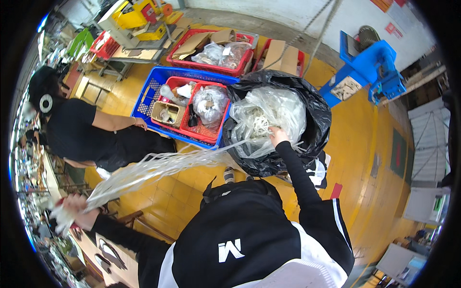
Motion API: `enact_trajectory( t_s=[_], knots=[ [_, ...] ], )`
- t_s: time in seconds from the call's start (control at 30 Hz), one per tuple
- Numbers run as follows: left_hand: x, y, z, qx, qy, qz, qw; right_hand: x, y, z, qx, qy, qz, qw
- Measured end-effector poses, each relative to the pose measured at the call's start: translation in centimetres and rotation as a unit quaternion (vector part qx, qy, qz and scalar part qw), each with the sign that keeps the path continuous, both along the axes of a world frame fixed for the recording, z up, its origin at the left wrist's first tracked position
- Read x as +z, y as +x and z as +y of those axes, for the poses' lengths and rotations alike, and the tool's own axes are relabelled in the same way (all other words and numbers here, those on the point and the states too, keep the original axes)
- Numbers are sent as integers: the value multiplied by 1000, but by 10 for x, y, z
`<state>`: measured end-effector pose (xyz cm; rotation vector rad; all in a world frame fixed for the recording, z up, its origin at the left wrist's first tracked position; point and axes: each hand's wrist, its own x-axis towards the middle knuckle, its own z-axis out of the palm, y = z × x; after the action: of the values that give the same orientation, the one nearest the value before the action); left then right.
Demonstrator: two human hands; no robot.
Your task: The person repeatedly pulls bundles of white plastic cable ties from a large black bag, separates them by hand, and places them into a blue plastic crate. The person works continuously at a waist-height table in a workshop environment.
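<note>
My left hand (81,211), blurred by motion, is closed round one end of a bundle of long clear plastic strips (158,168). The strips stretch taut across to the right, toward a large black plastic bag (314,103). Inside the bag's open mouth lies a heap of crumpled clear plastic (283,103) with tangled white strands (260,124) on it. My right hand (278,137) reaches over the near rim, its fingers closed on the white strands. My fingertips there are partly hidden.
Left of the bag stands a blue crate (156,77) holding red bins (211,137). Behind are a red crate (245,67) of cardboard and plastic and a blue machine (355,72). A person in black (91,129) is close on the left, near the strips. A wooden stool (132,218) stands below them.
</note>
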<state>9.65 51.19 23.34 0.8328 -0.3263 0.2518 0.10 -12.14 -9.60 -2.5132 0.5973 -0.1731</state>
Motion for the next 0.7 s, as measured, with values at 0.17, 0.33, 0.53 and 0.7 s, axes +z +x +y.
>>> enact_trajectory(
  t_s=[0.17, 0.33, 0.53, 0.7],
  knots=[
    [67, -164, 131, 552, 272, -107, 781, -57, 21, -13, 85, -183, 164, 965],
    [63, -215, 124, 722, 239, -19, 649, -44, 41, -3, 83, -209, 193, 955],
    [-80, -86, 1, 433, 216, 174, 858, 71, 41, 29, -6, -119, 46, 992],
    [-200, -48, -269, -120, 226, 271, 928, 186, 27, 66, -17, 141, -187, 972]
  ],
)
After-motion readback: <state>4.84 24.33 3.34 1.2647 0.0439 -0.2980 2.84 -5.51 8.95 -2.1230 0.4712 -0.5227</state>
